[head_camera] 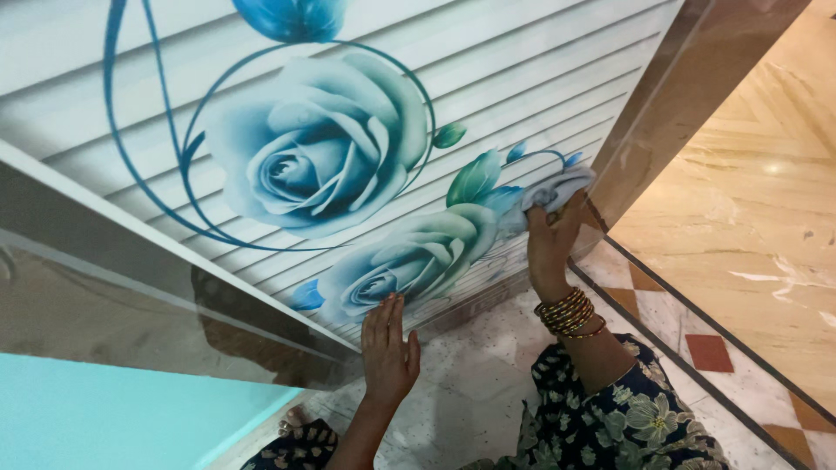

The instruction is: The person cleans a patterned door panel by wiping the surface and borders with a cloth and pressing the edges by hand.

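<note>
While the right hand [550,237] grips a bunched pale cloth [562,187], fingers curled tight around it, the cloth is pressed against the cabinet panel [522,78] near its lower right corner, just beside the brown side frame [688,96]. Cloth sits right on the edge of the printed leaves, touching the panel surface.

Left hand [388,348]: open flat, fingers straight and close together, palm against the bottom edge of the panel, just below the smaller printed rose [409,261]. Holds nothing.

Panel: white, horizontal ribbed lines, glossy. Large blue rose print [313,144] near its middle, ringed by thin blue curved lines; smaller rose lower down, green leaves [475,178] between it and the cloth.

Right wrist carries a stack of gold and red bangles [568,313]. Sleeve [627,409] is dark with a pale floral pattern.

Outward: a glossy brown ledge [131,296] runs diagonally across the left, reflecting a dark shape; below it a flat turquoise surface [113,418] at the bottom left corner. Speckled white floor [470,383] under the hands. To the right, a dark strip borders checked tiles [710,352] in red and white, then polished beige marble floor [749,200] with glare spots.
</note>
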